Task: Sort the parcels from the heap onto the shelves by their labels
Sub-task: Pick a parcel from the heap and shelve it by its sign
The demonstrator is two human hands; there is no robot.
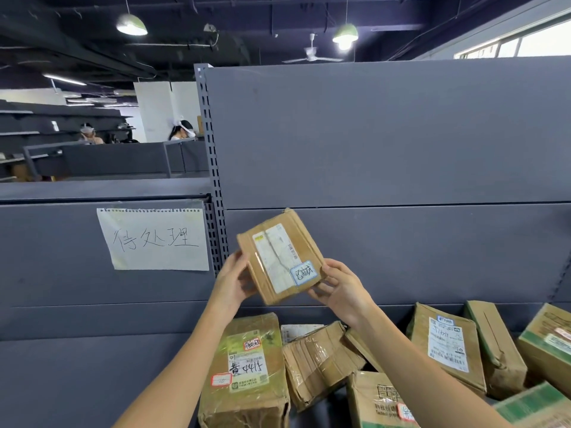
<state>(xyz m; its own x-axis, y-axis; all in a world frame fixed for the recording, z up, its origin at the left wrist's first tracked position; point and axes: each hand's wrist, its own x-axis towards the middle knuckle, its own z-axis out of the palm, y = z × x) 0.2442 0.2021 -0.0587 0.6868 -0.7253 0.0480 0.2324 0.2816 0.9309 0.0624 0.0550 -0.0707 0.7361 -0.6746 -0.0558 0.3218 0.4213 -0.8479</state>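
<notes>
In the middle of the frame both hands hold up a small brown parcel, tilted, in front of the grey shelf panel. The left hand grips its left edge, thumb on the front, the other fingers hidden behind the box. The right hand pinches the lower right corner, fingertips curled under it. On the parcel's face sits a white shipping label under shiny tape, its print too washed out to read, and a small blue-edged sticker with handwriting that is hard to make out.

Along the bottom right lies the heap of parcels, partly covered by the forearms and cut off by the lower and right edges. At left centre a handwritten paper sign is stuck on the panel. In the upper left, two people sit far off behind partitions, small and indistinct.
</notes>
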